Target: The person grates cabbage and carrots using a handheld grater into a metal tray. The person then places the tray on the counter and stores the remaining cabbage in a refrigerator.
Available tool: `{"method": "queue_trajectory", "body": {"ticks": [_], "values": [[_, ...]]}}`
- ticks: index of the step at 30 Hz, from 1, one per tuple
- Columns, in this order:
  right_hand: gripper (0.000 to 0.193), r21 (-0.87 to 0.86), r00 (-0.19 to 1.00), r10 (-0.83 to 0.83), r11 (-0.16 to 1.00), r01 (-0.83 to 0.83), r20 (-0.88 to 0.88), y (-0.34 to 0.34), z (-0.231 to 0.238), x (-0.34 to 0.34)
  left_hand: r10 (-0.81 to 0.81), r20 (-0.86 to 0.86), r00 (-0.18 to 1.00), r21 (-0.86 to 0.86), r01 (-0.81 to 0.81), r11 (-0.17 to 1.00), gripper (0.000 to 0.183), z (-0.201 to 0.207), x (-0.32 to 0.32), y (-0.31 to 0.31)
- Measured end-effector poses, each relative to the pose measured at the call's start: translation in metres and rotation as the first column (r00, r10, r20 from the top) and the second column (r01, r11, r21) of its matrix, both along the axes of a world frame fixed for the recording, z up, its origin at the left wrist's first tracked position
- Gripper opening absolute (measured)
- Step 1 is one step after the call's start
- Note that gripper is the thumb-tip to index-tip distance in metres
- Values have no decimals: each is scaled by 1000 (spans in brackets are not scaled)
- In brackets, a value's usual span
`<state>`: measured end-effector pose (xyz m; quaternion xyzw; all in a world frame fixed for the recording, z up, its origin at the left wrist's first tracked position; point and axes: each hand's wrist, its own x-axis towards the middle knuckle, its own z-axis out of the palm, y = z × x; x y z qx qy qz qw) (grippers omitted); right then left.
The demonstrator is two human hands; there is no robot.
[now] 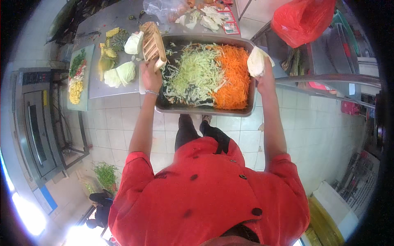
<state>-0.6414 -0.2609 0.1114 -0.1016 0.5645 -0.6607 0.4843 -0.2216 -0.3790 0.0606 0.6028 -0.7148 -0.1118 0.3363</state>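
My left hand (151, 77) is closed around the lower end of a wooden vegetable slicer (153, 44), tilted over the left rim of a deep metal tray (205, 111). My right hand (266, 78) grips a pale cabbage piece (257, 61) at the tray's right rim. In the tray, shredded cabbage (193, 74) covers the left and middle, with shredded carrot (232, 78) on the right. Left of the slicer, a cut cabbage chunk (133, 43) and more cabbage pieces (120, 75) lie on the metal table.
A cutting board (78, 102) with chopped vegetables lies at the left table edge, near pineapple pieces (107, 57). Cabbage leaves (211, 18) and a clear plastic bag (164, 9) are at the back. A red plastic bag (303, 22) sits at the right. An oven (35, 123) stands left.
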Motion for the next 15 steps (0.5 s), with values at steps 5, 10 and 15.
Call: {"method": "queue_trajectory", "body": {"ticks": [5, 10, 15], "values": [[62, -26, 1000, -20, 999, 20, -8, 5, -1, 0, 41, 103, 994, 22, -44, 999, 39, 51, -10, 18], [56, -193, 941, -114, 980, 53, -318, 7, 29, 16, 69, -210, 975, -129, -97, 987, 33, 109, -5, 35], [48, -118, 812, -85, 993, 21, -577, 53, 55, 44, 59, -837, 543, 91, 33, 995, 37, 159, -5, 121]]}}
